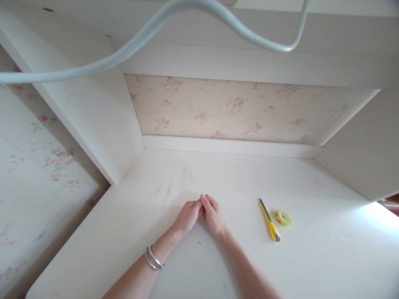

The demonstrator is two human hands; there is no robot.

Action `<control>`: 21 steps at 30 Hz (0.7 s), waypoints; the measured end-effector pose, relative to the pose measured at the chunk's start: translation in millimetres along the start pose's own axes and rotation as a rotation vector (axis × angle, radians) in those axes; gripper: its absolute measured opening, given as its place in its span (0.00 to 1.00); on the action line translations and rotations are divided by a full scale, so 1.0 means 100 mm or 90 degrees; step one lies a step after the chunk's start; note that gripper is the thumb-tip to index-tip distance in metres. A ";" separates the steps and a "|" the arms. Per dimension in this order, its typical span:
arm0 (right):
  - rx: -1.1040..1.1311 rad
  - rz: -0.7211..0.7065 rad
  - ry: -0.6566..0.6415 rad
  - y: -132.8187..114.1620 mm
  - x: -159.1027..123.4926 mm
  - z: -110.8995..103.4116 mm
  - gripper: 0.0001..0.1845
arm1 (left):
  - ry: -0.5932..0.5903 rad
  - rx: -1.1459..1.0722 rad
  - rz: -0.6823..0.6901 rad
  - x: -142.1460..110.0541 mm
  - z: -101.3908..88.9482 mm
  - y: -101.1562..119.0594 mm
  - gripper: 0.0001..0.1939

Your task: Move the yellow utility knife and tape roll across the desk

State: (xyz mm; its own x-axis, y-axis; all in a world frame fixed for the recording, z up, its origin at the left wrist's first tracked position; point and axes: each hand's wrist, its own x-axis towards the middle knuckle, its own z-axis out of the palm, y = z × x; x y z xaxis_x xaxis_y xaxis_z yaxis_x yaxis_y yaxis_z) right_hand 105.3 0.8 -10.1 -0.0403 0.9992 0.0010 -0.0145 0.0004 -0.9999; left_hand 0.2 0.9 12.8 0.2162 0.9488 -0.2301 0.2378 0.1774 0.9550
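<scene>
From where I stand, the widest way through runs over the worktop (134,203) to the left of the clasped left hand (188,216) and right hand (213,216), stopped further back by the left side panel (102,104); ahead of them, open room reaches the low back ledge (230,144), an overhead board (218,60) limiting height toward the rear. Right side: a lane passes between the right hand and the yellow cutter (269,221), but cutter and tape roll (289,220) lie just beside each other, leaving barely a sliver. Beyond the tape roll, room reaches the right side panel (364,145); higher up, a white cable (62,74) crosses.
</scene>
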 end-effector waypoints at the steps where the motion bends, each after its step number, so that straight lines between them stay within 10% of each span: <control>1: -0.002 -0.002 0.000 0.00 0.00 0.00 0.24 | -0.001 -0.002 0.001 0.00 0.00 0.00 0.22; 21: 0.008 0.000 -0.026 -0.01 0.01 -0.02 0.24 | 0.005 0.006 0.023 0.00 0.00 -0.04 0.22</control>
State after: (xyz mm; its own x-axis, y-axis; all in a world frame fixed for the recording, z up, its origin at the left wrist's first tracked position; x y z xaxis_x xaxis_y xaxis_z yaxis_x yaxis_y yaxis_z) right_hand 107.1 1.6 -9.5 -0.0813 0.9967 0.0022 -0.0267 0.0000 -0.9996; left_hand -1.1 0.3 9.3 0.2180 0.9565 -0.1937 0.2386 0.1402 0.9609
